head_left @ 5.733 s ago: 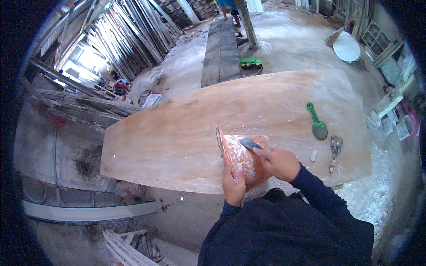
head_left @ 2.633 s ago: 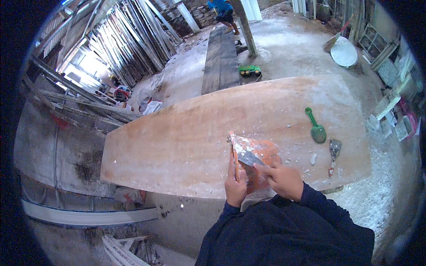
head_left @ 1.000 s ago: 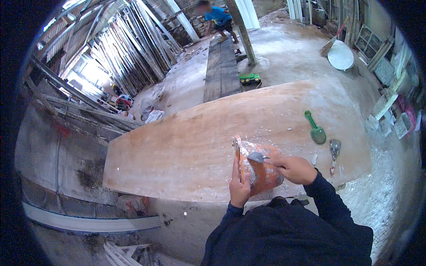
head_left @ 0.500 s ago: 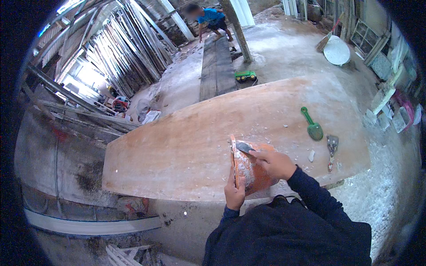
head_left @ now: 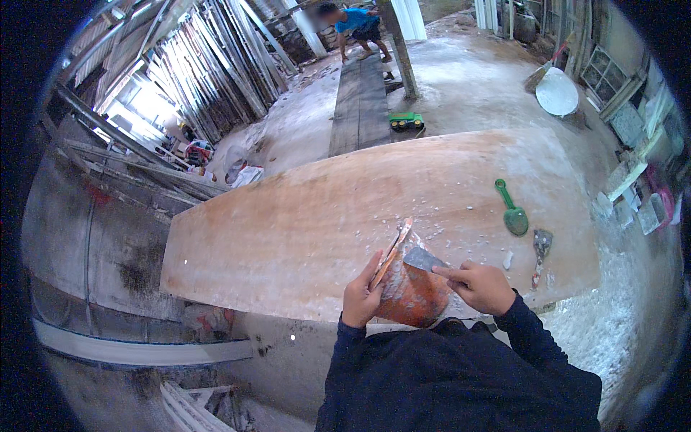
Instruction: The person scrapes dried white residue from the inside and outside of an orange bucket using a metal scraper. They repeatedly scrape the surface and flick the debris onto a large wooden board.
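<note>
At the plywood bench (head_left: 273,248), our left grip (head_left: 363,297) clasps the orange bucket (head_left: 414,297) by its rim, our right grip (head_left: 484,288) holding the scraper (head_left: 422,259) leftward across its side.

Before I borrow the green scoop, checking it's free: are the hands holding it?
No, the green scoop lies on the wooden board; the left hand holds the orange container, the right hand a grey scraper.
</note>
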`<state>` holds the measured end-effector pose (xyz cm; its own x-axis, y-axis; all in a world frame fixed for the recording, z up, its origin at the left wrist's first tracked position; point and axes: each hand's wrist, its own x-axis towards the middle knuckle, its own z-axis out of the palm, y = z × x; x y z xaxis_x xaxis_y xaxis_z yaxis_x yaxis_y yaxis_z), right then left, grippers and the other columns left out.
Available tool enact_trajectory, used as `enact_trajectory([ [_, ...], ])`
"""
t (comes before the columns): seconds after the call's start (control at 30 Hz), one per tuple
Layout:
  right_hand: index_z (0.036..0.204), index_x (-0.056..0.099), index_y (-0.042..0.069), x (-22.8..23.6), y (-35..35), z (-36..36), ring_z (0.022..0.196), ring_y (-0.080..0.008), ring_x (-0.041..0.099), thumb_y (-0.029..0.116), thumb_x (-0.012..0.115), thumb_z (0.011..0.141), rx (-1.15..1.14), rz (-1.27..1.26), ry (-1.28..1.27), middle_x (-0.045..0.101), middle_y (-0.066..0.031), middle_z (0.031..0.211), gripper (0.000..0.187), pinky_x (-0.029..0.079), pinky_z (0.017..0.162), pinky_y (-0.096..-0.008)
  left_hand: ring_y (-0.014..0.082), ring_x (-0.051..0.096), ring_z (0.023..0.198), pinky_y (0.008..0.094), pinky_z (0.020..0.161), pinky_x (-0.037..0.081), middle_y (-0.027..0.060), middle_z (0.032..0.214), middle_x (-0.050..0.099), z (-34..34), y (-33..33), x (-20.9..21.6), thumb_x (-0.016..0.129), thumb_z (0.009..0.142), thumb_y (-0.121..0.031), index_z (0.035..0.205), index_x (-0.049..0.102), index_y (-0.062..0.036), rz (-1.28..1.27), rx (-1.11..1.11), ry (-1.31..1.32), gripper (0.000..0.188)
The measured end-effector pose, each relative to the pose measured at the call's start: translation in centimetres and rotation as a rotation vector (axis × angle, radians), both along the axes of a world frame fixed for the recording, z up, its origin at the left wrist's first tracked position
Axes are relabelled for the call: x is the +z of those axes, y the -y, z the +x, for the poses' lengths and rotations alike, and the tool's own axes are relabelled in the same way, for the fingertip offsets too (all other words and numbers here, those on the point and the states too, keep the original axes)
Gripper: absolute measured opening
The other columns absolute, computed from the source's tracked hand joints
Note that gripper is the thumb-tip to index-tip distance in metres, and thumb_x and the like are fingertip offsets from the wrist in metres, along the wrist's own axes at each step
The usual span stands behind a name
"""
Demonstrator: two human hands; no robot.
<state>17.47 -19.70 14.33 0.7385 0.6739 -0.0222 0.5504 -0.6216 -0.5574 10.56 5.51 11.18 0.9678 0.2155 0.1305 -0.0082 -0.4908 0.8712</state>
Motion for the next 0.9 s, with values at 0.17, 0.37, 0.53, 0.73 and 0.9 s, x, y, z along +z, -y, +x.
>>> enact_trajectory([
  [0.17, 0.121, 0.056, 0.031, -1.2, 0.4, -0.1, 0.063, -0.0293, 0.058, 0.022, 0.056, 0.084, -0.017, 0.077, -0.019, 0.056, -0.0111, 0.071, 0.038, 0.046, 0.056, -0.0406, 0.0303, 0.066, 0.085, 0.0329, 0.07, 0.051, 0.0205, 0.099, 0.063, 0.6, 0.4, 0.2, 0.059, 0.078, -0.004, 0.127, 0.052, -0.0182, 0.142, 0.043, -0.025, 0.051],
  [0.37, 0.122, 0.055, 0.031, -3.5, -0.5, -1.0, 0.064, -0.0302, 0.059, 0.022, 0.055, 0.083, -0.072, 0.156, -0.001, 0.058, -0.0114, 0.076, 0.039, 0.048, 0.057, -0.0402, 0.0326, 0.065, 0.083, 0.0344, 0.068, 0.051, 0.0189, 0.098, 0.063, 0.8, -0.3, -0.8, 0.058, 0.077, -0.006, 0.125, 0.053, -0.0178, 0.158, 0.018, 0.096, 0.05],
  [0.53, 0.124, 0.053, 0.031, -3.9, -0.3, -1.0, 0.068, -0.0324, 0.061, 0.023, 0.053, 0.084, -0.075, 0.243, -0.078, 0.061, -0.012, 0.085, 0.041, 0.05, 0.059, -0.0401, 0.033, 0.064, 0.083, 0.0345, 0.067, 0.051, 0.0204, 0.096, 0.062, 0.7, -0.1, -0.9, 0.058, 0.076, -0.005, 0.125, 0.054, -0.0179, 0.154, 0.04, 0.047, 0.05],
  [0.73, 0.123, 0.054, 0.029, -2.5, -1.2, 0.3, 0.073, -0.0338, 0.062, 0.023, 0.051, 0.084, -0.017, 0.176, -0.102, 0.063, -0.012, 0.095, 0.04, 0.05, 0.063, -0.0414, 0.0336, 0.064, 0.082, 0.0347, 0.066, 0.051, 0.0216, 0.095, 0.062, 0.9, 0.0, -0.9, 0.058, 0.077, -0.005, 0.124, 0.054, -0.0177, 0.164, 0.015, 0.059, 0.05],
  [0.9, 0.123, 0.055, 0.026, -2.5, -2.0, 2.1, 0.077, -0.0341, 0.062, 0.022, 0.051, 0.083, 0.042, 0.199, -0.172, 0.063, -0.0129, 0.098, 0.04, 0.05, 0.068, -0.0422, 0.0327, 0.064, 0.085, 0.0345, 0.067, 0.051, 0.0212, 0.098, 0.062, 1.3, -0.4, -1.0, 0.059, 0.078, -0.005, 0.123, 0.055, -0.0163, 0.135, 0.004, 0.081, 0.046],
])
